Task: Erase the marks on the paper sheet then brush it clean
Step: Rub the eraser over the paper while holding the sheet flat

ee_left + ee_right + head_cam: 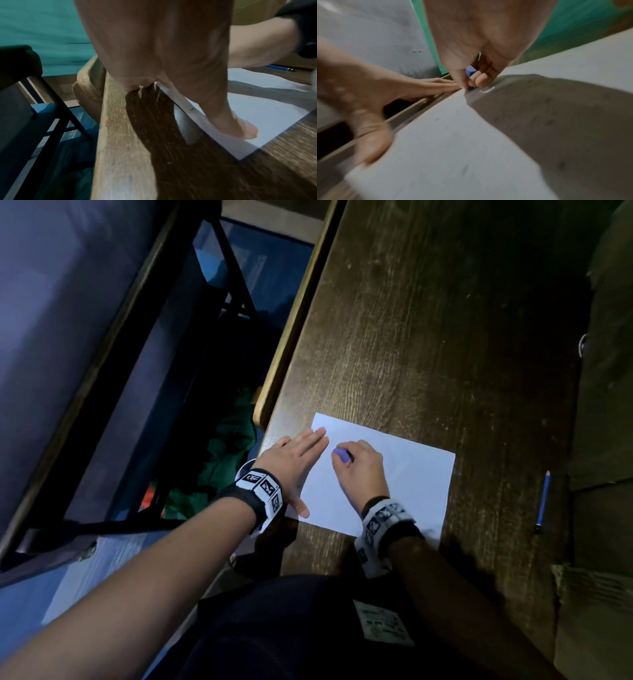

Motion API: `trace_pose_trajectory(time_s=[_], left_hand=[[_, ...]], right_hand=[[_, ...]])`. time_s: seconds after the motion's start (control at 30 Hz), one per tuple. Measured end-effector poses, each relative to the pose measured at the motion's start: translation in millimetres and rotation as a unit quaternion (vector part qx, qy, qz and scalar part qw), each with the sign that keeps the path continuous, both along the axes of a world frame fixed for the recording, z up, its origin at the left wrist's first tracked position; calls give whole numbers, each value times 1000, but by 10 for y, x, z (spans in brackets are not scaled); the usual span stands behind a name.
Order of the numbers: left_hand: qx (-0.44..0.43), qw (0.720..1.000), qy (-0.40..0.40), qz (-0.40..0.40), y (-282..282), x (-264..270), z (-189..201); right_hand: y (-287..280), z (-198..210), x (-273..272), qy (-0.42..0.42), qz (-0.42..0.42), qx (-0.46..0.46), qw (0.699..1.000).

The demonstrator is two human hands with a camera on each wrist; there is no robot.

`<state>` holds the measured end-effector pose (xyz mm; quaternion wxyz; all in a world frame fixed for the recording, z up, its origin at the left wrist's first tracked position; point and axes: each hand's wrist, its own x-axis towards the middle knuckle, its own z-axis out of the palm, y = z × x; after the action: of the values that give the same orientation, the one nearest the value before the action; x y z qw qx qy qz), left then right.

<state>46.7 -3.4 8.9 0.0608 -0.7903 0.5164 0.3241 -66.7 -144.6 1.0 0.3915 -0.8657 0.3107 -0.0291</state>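
A white paper sheet (407, 484) lies on the dark wooden table (428, 337) near its left edge. My left hand (298, 460) lies flat with straight fingers on the sheet's left edge, thumb (240, 128) pressed on the paper (265, 112). My right hand (359, 467) pinches a small blue-purple eraser (342, 455) and holds it down on the far left part of the sheet. In the right wrist view the eraser (469, 73) sits between thumb and curled fingers, its tip touching the paper (453, 148). Faint grey specks dot the sheet.
A blue pencil (543, 501) lies on the table to the right of the sheet, also seen as the pencil (278, 67). The table's rounded light edge (294, 320) runs along the left, with a black metal frame (236, 278) and green cloth (233, 440) below it. A brown box (596, 611) stands at right.
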Motion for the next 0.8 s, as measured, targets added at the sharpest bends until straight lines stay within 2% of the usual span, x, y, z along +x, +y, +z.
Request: trace_pose_trajectory(time_s=[0.03,0.13,0.17,0.2,0.27,0.33,0.37,0.4,0.47,0.53,0.57,0.6,0.63,0.67,0.73,0.77,0.8], left_hand=[[-2,1000,-2,-1,6,3,-11],[6,1000,-2,-1,5,-11,-10],[9,1000,-4,0,1,-17,-13],[10,1000,-6,1,-5,-22,-21],[12,1000,-4,7,-19,-29,-40],[23,1000,-4,17,-45,-47,-12],[26,999,-10,22,-63,-64,11],[25,999,-18,27,-84,-82,34],[20,999,-30,35,-116,-120,37],[26,998,-41,35,-127,-150,40],[28,998,-46,34,-124,-153,40],[29,998,-47,32,-116,-152,40],[27,998,-48,30,-114,-153,38],[26,998,-50,27,-115,-153,42],[25,998,-54,20,-126,-162,52],[23,998,-51,21,-136,-162,57],[21,999,-44,24,-147,-163,55]], right_hand=[[109,1,-50,10,28,8,1000],[374,65,-248,60,231,51,970],[324,72,-255,60,268,49,960],[216,53,-221,47,265,34,963],[-82,10,-96,22,136,1,990],[-352,-9,-38,4,-29,-36,999],[-375,-18,-53,-2,-67,-50,996],[-324,-7,-85,-1,-60,-56,997],[-57,20,-218,17,68,-3,998],[185,63,-392,34,239,32,970],[174,63,-415,30,278,31,960],[91,55,-382,22,261,23,965],[-36,35,-330,14,200,6,980],[-189,19,-278,13,118,-18,993],[-447,-7,-241,3,-31,-65,997],[-464,-12,-241,1,-67,-73,995],[-396,-3,-247,6,-64,-69,996]])
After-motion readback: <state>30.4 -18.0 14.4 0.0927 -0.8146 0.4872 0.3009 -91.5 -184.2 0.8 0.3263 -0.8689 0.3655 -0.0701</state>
